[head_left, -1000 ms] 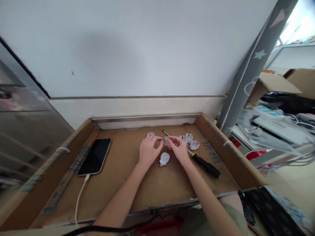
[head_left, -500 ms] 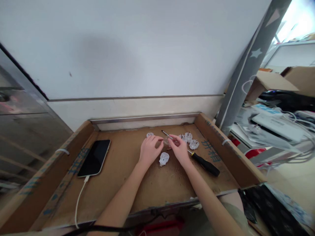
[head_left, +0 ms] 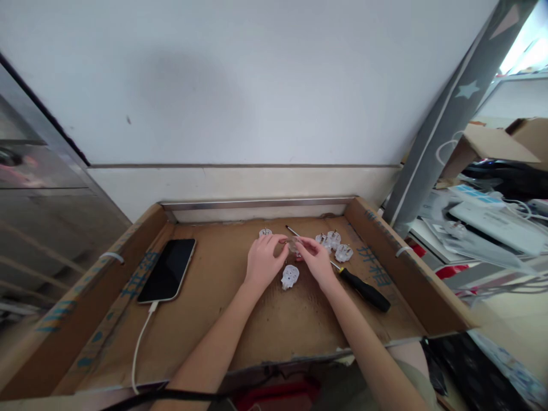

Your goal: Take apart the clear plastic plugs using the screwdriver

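My left hand (head_left: 266, 259) and my right hand (head_left: 317, 261) meet over the cardboard tray, each with its fingertips pinched on a small clear plastic piece (head_left: 293, 245). Fingers partly cover that piece, so its exact kind is unclear. Just below it, a white plug part (head_left: 290, 276) lies on the cardboard. Another clear plug part (head_left: 265, 232) with metal pins sits behind my left hand. To the right of my right hand are several clear plug parts (head_left: 343, 253), pins upward. A black-handled screwdriver (head_left: 363, 288) lies there too, its shaft passing behind my right hand.
A phone (head_left: 168, 270) with a white cable (head_left: 137, 348) lies on the left of the cardboard tray (head_left: 205, 319). Raised cardboard sides (head_left: 411, 271) border it, and a white wall (head_left: 257, 103) stands behind. At the far right are an open box (head_left: 492, 145) and wrapped items.
The whole view has shifted slightly, so the tray and its contents appear farther right. Both hands keep their pinch on the clear piece, with only small finger movement.
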Motion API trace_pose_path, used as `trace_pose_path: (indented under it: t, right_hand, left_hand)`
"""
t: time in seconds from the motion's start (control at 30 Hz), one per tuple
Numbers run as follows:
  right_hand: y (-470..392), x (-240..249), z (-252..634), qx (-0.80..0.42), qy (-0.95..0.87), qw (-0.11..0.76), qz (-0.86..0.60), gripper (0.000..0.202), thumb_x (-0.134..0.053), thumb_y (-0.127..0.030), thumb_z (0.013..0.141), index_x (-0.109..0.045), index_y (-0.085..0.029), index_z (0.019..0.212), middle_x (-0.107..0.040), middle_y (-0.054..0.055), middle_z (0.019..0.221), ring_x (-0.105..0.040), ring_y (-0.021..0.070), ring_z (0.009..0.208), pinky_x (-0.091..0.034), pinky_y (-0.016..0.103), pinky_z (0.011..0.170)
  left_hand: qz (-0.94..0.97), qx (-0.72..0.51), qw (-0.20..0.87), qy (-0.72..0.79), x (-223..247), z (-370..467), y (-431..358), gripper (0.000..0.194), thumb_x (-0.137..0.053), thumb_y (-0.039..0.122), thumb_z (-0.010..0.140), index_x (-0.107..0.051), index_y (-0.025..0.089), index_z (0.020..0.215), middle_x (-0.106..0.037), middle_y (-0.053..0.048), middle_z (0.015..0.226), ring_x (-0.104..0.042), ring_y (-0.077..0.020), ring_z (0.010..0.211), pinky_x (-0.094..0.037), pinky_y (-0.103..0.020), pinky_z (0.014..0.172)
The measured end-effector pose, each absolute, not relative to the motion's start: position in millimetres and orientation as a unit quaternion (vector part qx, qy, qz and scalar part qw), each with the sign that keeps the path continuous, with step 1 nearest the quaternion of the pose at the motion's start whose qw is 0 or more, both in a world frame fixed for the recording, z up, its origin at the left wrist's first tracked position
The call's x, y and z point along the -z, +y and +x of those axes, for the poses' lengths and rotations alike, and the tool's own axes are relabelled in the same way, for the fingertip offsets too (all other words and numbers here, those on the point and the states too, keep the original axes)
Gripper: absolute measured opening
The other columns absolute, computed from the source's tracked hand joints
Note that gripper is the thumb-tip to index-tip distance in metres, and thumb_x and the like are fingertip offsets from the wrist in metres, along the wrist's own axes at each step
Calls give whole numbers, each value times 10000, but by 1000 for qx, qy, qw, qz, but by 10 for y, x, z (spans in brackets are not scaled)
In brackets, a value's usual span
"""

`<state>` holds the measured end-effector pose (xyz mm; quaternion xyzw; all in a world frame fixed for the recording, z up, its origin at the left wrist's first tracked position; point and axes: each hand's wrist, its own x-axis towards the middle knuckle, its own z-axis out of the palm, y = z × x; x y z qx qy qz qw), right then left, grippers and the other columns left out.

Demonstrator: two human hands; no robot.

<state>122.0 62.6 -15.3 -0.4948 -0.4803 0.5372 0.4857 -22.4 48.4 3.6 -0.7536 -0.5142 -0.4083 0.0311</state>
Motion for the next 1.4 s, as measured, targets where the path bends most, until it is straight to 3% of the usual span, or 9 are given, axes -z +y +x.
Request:
trace_pose_path:
  t: [0.27,0.53,0.77,0.97,1.13,1.27,1.4]
  right_hand:
    - [600,135,1213,-557,-473,480,-486,304,-520,-306,851,-533,-112,1086,-570,51,968,-551,72,794,-507,232,688]
    - [597,34,1251,-606,-412,482,-480,347,-512,-303,857,-499,-114,1148,-570,45,945,-557,69,767,-512,231,675]
    - [603,24,1272,-613,-373,507,-477,350,-502,-318,863,-495,-114,1148,-566,44,935,-557,70,769,-511,230,671]
    - [605,12,1264,-622,-370,503,-472,344,-505,-311,861,-495,-113,1142,-565,42,927,-555,69,763,-509,225,662]
    - [616,23,1268,-633,-369,500,-462,347,-508,-298,860,-487,-116,1154,-563,42,933,-554,69,766,-510,224,663]
    - [590,3,1270,-653,-372,490,-442,356,-515,-289,856,-487,-118,1167,-570,48,958,-563,73,779,-518,232,678]
    - [548,-37,1269,-682,-376,469,-417,394,-527,-270,849,-471,-127,1211,-583,57,995,-582,83,810,-530,257,723]
  left_hand:
    - [-760,398,20,-514,-29,-207,468,80,-556,229,840,-624,209,876,-671,-13,848,-587,-193,849,-445,-331,780]
    - [-751,430,-60,-497,-115,-321,486,194,-513,237,860,-614,228,1026,-672,-14,984,-577,-173,924,-444,-314,843]
    - [-772,257,-172,-556,-191,-720,379,164,-643,328,719,-668,259,865,-660,4,886,-570,-197,826,-439,-321,757]
    - [-794,204,-198,-537,-94,-599,359,133,-600,336,751,-678,233,784,-661,-12,802,-579,-179,742,-430,-288,677]
    - [-778,287,-165,-535,-98,-575,381,117,-562,316,794,-647,238,775,-663,-2,777,-594,-178,739,-456,-296,679]
    - [-721,409,-165,-535,-98,-561,403,147,-565,287,812,-632,237,933,-680,-14,882,-624,-170,811,-486,-320,779]
    - [-705,444,-184,-522,-102,-479,396,212,-558,289,834,-648,252,1022,-685,-28,983,-633,-167,867,-495,-332,834]
